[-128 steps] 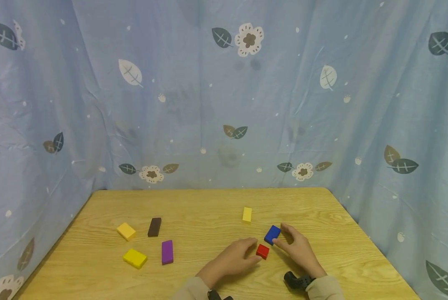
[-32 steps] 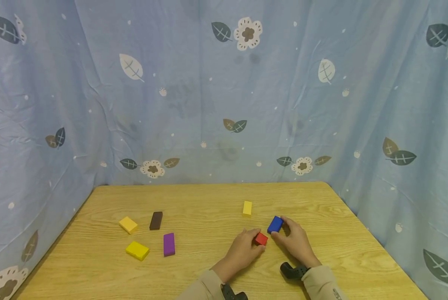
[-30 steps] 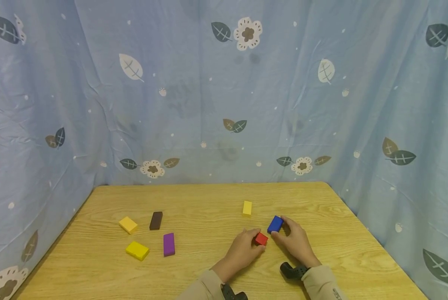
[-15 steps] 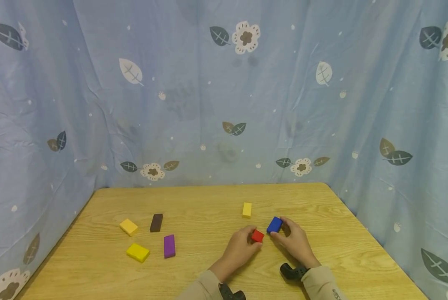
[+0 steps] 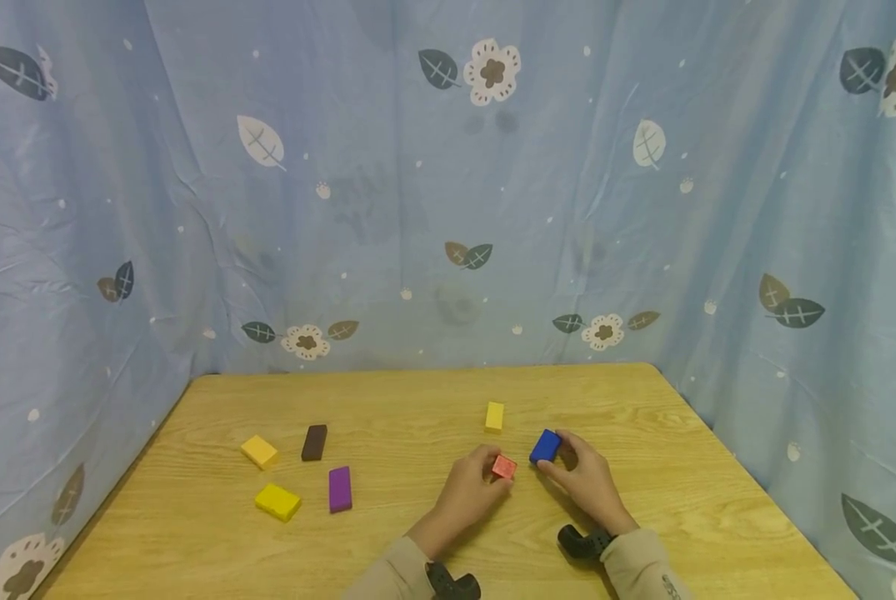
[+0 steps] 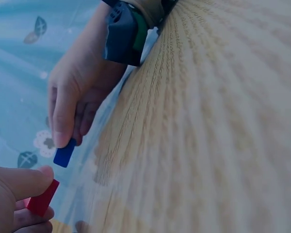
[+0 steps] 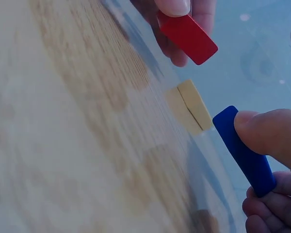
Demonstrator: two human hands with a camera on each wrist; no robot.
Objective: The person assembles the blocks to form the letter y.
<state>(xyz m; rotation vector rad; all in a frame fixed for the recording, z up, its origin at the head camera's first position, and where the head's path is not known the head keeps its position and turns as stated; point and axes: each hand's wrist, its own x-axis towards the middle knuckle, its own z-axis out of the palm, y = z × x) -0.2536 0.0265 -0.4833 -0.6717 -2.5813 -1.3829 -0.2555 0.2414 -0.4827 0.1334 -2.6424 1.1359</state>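
Leftward goes the red block (image 5: pixel 503 467), farther from the blue block (image 5: pixel 545 447) than half a second ago! My left hand (image 5: pixel 464 490) pinches red between thumb and fingers; my right hand (image 5: pixel 589 482) grips blue just to the right, the two apart. Beyond them, a yellow block (image 5: pixel 494 417) lies on the table (image 5: pixel 410 421); the purple block (image 5: pixel 340 489) and brown block (image 5: pixel 314 442) sit well off left.

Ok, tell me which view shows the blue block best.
Right wrist: the blue block appears largest there, held by the right hand. The head view shows it small, from above; left wrist shows it small, partly covered.
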